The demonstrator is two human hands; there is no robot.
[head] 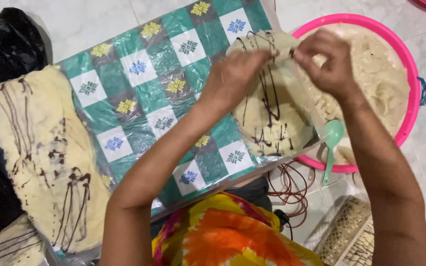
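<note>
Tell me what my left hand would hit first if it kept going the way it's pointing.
Probably the right hand: the left hand points up-right along the folded dough sheet both pinch, though depth is unclear.

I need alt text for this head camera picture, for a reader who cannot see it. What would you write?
Seen from above, a person's left hand and right hand pinch the far edge of a pale round dough sheet streaked with dark lines, lying on a green-and-white checked board. A pink basin of batter with a green spoon sits to the right; finished sheets lie left.
</note>
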